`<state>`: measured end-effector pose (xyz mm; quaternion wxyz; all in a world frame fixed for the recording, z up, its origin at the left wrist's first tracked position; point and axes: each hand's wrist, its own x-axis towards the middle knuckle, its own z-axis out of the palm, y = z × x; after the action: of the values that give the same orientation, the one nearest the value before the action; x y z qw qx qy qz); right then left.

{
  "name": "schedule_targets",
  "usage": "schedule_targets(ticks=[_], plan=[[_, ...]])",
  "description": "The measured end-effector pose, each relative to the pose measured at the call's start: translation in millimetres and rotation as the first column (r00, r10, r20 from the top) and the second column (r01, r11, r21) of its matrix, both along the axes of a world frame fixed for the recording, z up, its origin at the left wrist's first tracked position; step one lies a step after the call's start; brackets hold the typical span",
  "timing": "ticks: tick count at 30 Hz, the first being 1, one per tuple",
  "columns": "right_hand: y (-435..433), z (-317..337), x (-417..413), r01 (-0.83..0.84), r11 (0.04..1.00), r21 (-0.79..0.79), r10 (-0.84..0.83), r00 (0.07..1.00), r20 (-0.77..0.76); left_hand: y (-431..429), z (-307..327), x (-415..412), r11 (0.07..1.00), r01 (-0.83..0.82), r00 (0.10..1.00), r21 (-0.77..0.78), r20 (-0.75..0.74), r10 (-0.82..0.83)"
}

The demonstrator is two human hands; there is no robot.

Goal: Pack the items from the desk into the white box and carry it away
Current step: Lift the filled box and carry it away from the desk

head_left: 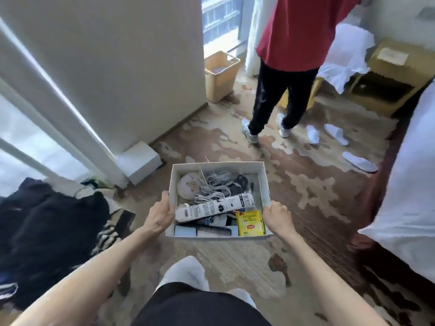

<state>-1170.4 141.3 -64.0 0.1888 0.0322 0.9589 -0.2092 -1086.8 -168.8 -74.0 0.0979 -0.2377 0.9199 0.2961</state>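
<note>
I hold the white box (217,166) in the air over the patterned carpet, in front of my legs. My left hand (160,215) grips its left wall and my right hand (277,216) grips its right wall. Inside lie a round white object (189,188), coiled white cables (215,185), a long white carton (214,208) set diagonally, a black comb (213,230) and a yellow tea packet (250,223). Some black items sit at the back right of the box.
A person in a red top and black trousers (280,90) stands ahead on the carpet. White slippers (335,134) lie to the right. A bed (409,184) runs along the right. Dark clothes (47,231) are heaped on the left beside a white wall corner (141,90). A tan bin (220,75) stands ahead.
</note>
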Motion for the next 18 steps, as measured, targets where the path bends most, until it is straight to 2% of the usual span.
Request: schedule_targets(ticks=[8, 12, 14, 18], plan=[[-152.4, -13.8, -144.1, -0.337, 0.941, -0.017, 0.337, 0.941, 0.017, -99.3, -22.1, -46.7, 0.931, -0.358, 0.933, 0.069, 0.045, 0.356], [-246.0, -24.0, -208.4, -0.417, 0.909, -0.023, 0.418, 0.907, 0.048, -169.3, -32.7, -80.6, 0.859, -0.485, 0.874, 0.162, 0.067, 0.481], [-290.7, -28.0, -237.8, -0.428, 0.9, -0.079, 0.434, 0.897, 0.086, -205.3, -35.2, -100.3, 0.831, -0.523, 0.851, 0.189, 0.075, 0.519], [-365.3, -33.6, -290.4, -0.498, 0.863, -0.081, 0.505, 0.855, 0.117, -268.6, -33.1, -142.9, 0.788, -0.603, 0.797, 0.119, 0.13, 0.59]])
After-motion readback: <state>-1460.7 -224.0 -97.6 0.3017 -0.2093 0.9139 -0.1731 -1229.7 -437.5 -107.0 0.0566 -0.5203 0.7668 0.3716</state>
